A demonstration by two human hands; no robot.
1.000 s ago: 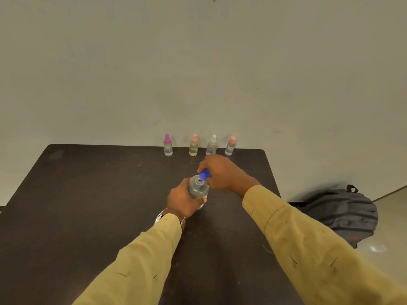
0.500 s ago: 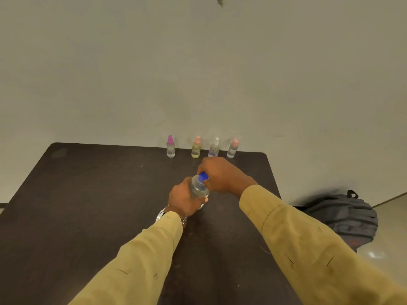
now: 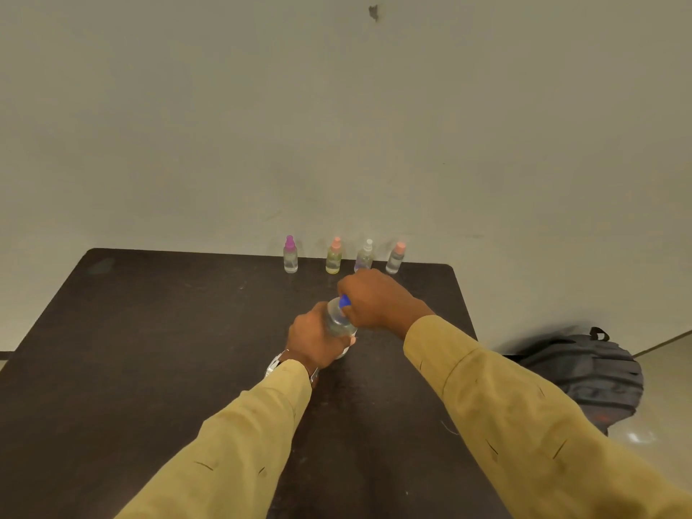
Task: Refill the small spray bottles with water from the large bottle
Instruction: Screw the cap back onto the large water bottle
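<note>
Head view centres on the large bottle [image 3: 339,320], a clear plastic one standing upright near the middle of the worktop [image 3: 149,331], its blue cap [image 3: 345,300] on. The left hand [image 3: 314,340] is wrapped round the bottle's body, most likely to brace it against twisting. The right hand [image 3: 378,301] comes in from above with its fingers curled over the cap, a hold that suits unscrewing (whether the cap has loosened at all cannot be read from here). Judged from this, the pouring has not begun and the step in hand is opening the supply. Beyond the hands, along the far edge of the worktop, four small spray bottles stand upright in a row, apart from one another and all capped: a purple-capped bottle [image 3: 290,256] at the left, a yellowish bottle [image 3: 334,258], a white-capped bottle [image 3: 364,256] just behind the right hand's knuckles, and a peach-capped bottle [image 3: 395,258] at the right end. Lined up like that they are easy to take one by one, and they sit clear of any splash from the opening. A wristwatch [image 3: 275,365] shows at the left cuff of the mustard sleeves. Off the worktop's right edge a dark backpack [image 3: 584,376] lies on the floor, and a plain wall [image 3: 337,125] closes the scene behind.
</note>
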